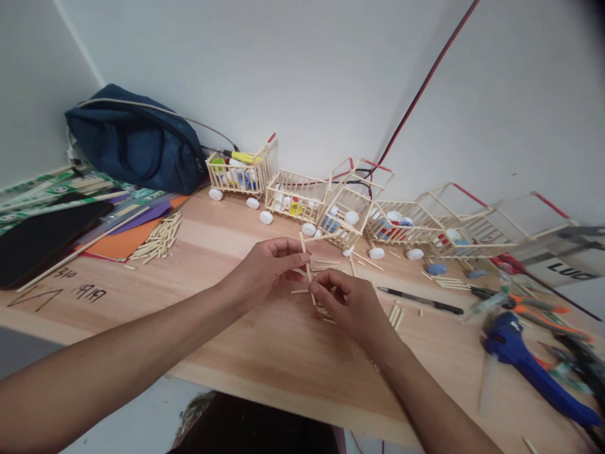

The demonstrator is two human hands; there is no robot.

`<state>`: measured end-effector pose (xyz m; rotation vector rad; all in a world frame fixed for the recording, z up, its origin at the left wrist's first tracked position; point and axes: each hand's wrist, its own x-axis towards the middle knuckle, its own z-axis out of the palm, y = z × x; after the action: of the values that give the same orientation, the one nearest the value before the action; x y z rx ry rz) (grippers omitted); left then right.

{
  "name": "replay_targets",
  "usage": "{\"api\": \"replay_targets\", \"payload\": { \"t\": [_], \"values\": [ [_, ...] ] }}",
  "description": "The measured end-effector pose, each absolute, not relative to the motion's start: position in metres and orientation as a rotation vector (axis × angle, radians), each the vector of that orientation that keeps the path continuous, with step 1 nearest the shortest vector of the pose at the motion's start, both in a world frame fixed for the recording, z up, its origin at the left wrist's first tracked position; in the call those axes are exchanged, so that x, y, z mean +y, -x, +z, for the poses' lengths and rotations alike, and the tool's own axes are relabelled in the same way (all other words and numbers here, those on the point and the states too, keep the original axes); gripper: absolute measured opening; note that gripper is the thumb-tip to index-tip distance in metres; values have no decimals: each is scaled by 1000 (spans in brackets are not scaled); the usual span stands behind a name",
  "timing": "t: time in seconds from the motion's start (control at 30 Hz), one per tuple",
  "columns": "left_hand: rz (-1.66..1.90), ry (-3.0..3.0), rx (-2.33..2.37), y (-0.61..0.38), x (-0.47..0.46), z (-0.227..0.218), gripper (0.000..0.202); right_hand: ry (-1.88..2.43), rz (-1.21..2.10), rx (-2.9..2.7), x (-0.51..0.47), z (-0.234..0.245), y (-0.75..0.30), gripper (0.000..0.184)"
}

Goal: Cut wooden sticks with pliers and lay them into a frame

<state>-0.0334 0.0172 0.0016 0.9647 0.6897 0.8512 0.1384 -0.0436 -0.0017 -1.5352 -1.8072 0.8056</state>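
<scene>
Between my hands is a light wooden stick frame (307, 268), tilted above the table. My left hand (278, 268) pinches its upper left stick between thumb and fingers. Lower down on the same stick, my right hand (347, 299) has thumb and forefinger closed. Whether a smaller piece sits in the right fingertips is hidden. Loose cut sticks (326, 263) lie behind and beneath the frame. Just behind my hands stands a small cart made of sticks (344, 221), with bottle caps inside.
Several more stick carts, such as one at the left (239, 176), line the wall. A pen (420, 301), a blue glue gun (520, 356) and orange-handled pliers (539, 312) lie right. Left are a stick pile (158, 239), a black tablet-like slab (47, 236) and a blue bag (137, 139).
</scene>
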Motion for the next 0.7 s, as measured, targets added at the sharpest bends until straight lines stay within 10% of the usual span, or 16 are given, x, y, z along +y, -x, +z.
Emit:
{"api": "replay_targets", "payload": {
  "t": [0.7],
  "values": [
    [820, -1231, 884, 42, 28, 11, 31, 1494, 772, -1985, -43, 5, -152, 23]
  ]
}}
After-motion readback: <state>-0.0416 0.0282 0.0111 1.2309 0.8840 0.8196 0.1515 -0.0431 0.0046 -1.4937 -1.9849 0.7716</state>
